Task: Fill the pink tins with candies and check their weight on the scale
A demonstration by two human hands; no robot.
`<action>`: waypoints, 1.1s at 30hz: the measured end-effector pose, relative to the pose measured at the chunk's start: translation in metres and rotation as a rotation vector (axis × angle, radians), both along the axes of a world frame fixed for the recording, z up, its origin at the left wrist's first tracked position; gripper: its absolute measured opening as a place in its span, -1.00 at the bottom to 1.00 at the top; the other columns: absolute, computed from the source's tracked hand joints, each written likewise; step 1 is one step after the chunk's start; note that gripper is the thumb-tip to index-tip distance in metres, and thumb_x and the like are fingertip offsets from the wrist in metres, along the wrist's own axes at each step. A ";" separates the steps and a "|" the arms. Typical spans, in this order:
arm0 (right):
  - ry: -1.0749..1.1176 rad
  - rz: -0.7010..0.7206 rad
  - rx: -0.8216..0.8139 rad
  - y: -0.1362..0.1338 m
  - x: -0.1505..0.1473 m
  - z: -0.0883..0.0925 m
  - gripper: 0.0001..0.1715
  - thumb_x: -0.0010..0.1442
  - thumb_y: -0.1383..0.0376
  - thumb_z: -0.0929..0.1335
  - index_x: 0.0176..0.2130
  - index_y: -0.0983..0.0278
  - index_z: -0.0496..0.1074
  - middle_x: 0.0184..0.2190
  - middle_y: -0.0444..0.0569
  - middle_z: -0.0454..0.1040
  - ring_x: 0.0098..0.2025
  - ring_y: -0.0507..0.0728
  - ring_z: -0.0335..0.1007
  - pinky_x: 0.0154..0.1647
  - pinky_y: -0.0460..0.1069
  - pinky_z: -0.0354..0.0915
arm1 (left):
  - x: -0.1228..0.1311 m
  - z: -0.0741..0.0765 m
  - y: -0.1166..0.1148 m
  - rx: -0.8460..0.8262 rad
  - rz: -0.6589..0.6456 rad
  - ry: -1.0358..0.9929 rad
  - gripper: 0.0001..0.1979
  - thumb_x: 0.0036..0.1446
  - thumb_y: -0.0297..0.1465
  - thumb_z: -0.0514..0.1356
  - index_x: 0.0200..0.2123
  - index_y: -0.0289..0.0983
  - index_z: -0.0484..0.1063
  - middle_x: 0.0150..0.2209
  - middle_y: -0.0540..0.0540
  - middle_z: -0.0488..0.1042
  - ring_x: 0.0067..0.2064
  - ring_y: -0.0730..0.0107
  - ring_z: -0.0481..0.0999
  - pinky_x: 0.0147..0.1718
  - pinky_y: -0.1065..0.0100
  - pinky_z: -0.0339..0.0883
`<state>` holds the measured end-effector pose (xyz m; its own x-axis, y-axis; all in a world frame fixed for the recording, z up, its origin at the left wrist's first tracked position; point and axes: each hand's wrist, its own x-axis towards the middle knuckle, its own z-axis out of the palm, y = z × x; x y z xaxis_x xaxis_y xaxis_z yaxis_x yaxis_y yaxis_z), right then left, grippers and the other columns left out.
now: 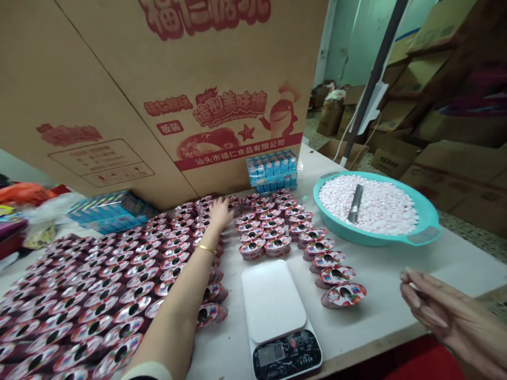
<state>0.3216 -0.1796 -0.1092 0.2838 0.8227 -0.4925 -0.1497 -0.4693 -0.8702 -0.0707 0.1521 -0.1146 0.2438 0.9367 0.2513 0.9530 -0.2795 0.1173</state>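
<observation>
My left hand (221, 212) reaches to the back of the table, its fingers curled down over a red-and-white pouch at the far end of a row; the fingertips are partly hidden. Around it stand many upright pouches (137, 272) with oval tops and dark round openings. A second group of pouches (273, 224) stands right of this hand, trailing toward the front. My right hand (447, 311) hovers over the table's front right edge, fingers pressed together; a tiny white speck shows between them. A white kitchen scale (274, 301) lies between the pouch groups, its plate bare.
A turquoise basin (430, 221) holds small pale pink candies (386, 206) and a metal scoop (355, 203). A large printed carton (222, 68) walls the back. Blue wrapped packs (273, 171) stand before it, with another blue pack (111, 211) at left. A dark pole (374, 79) rises behind the basin.
</observation>
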 end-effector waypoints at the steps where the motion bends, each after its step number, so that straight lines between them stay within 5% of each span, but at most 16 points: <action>1: 0.054 -0.047 -0.014 0.002 -0.007 0.003 -0.65 -0.18 -0.21 0.36 -0.49 -0.09 0.43 -0.32 0.25 0.31 -0.13 0.22 0.44 -0.40 0.20 0.14 | -0.002 0.001 0.001 0.015 0.025 0.025 -0.64 0.10 -0.35 0.15 -0.03 -0.30 0.46 0.06 -0.36 0.36 0.15 -0.17 0.26 0.08 -0.10 0.12; 5: 0.282 -0.166 -0.037 0.007 -0.044 0.016 -0.62 -0.34 0.05 0.51 -0.40 0.01 0.48 -0.14 0.09 0.44 -0.08 0.22 0.46 -0.11 0.09 0.41 | -0.002 0.007 0.000 0.020 0.011 0.101 -0.75 0.09 -0.44 0.12 -0.19 -0.28 0.53 0.04 -0.34 0.36 0.15 -0.14 0.23 0.08 -0.10 0.07; 9: 0.410 -0.033 -0.001 -0.002 -0.071 0.020 -0.61 -0.24 0.28 0.55 -0.31 0.17 0.52 -0.14 0.03 0.51 -0.08 0.16 0.49 -0.02 -0.01 0.45 | -0.005 0.033 -0.017 0.050 -0.028 0.120 -0.76 0.15 -0.39 0.06 -0.20 -0.26 0.51 0.02 -0.28 0.37 0.11 -0.03 0.28 0.07 -0.02 0.09; 12: 0.477 0.063 -0.008 -0.010 -0.083 0.017 -0.69 -0.13 0.31 0.55 -0.30 0.23 0.52 -0.19 0.04 0.54 -0.14 0.10 0.52 -0.10 -0.12 0.46 | -0.010 0.059 -0.055 0.113 -0.141 0.049 -0.81 0.11 -0.35 0.11 -0.24 -0.26 0.45 -0.14 -0.19 0.44 -0.10 0.17 0.41 -0.08 0.18 0.23; 15: 0.523 0.135 -0.024 -0.013 -0.095 0.010 -0.78 -0.04 0.25 0.53 -0.35 0.26 0.51 -0.36 -0.05 0.52 -0.37 -0.02 0.49 -0.38 -0.21 0.42 | -0.004 0.073 -0.119 0.062 -0.273 -0.101 -0.75 0.06 -0.32 0.19 -0.16 -0.24 0.37 -0.26 -0.09 0.47 -0.29 0.31 0.42 -0.28 0.32 0.24; 17: 0.524 0.176 -0.012 -0.013 -0.104 0.005 -0.77 -0.01 0.21 0.52 -0.38 0.29 0.49 -0.41 -0.07 0.50 -0.43 -0.04 0.45 -0.45 -0.21 0.38 | 0.009 0.070 -0.165 -0.042 -0.344 -0.163 -0.71 0.06 -0.29 0.21 -0.13 -0.23 0.34 -0.30 -0.05 0.48 -0.35 0.36 0.40 -0.36 0.35 0.22; 21: 0.485 0.286 0.041 -0.009 -0.114 0.002 -0.68 -0.04 0.22 0.52 -0.29 0.32 0.48 -0.33 0.03 0.55 -0.29 0.03 0.51 -0.26 -0.12 0.42 | 0.039 0.044 -0.230 -0.155 -0.443 -0.163 -0.73 0.13 -0.21 0.19 -0.15 -0.21 0.33 -0.32 -0.06 0.50 -0.35 0.34 0.44 -0.35 0.33 0.25; 25: 0.329 0.376 0.143 0.000 -0.116 0.008 -0.61 -0.07 0.12 0.52 -0.36 0.34 0.44 -0.41 0.00 0.53 -0.42 0.01 0.47 -0.44 -0.11 0.35 | 0.049 0.023 -0.246 -0.187 -0.509 -0.143 -0.63 0.18 -0.16 0.16 -0.03 -0.23 0.30 -0.18 -0.13 0.52 -0.21 0.25 0.50 -0.19 0.23 0.30; 29: 0.063 0.438 0.279 0.008 -0.115 0.015 -0.57 -0.05 0.03 0.49 -0.40 0.35 0.43 -0.56 -0.11 0.44 -0.58 -0.05 0.28 -0.55 -0.12 0.20 | 0.033 0.023 -0.255 -0.084 -0.544 -0.203 -0.50 0.16 -0.20 0.20 0.12 -0.22 0.24 0.03 -0.21 0.44 0.05 0.16 0.42 -0.03 0.17 0.28; 33: -0.128 0.458 0.401 0.019 -0.121 0.016 -0.60 -0.02 0.03 0.46 -0.37 0.32 0.44 -0.57 -0.15 0.39 -0.54 -0.03 0.26 -0.53 -0.10 0.16 | 0.003 0.012 -0.287 0.000 -0.400 -0.422 -0.74 0.21 -0.28 0.14 -0.08 -0.25 0.38 -0.20 -0.14 0.50 -0.18 0.32 0.48 -0.18 0.30 0.35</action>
<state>0.2009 -0.1607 -0.0931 -0.1052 0.9889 -0.1049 0.1060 -0.0937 -0.9899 -0.0680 -0.1351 -0.1022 0.4576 0.7923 0.4034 0.6438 -0.6082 0.4643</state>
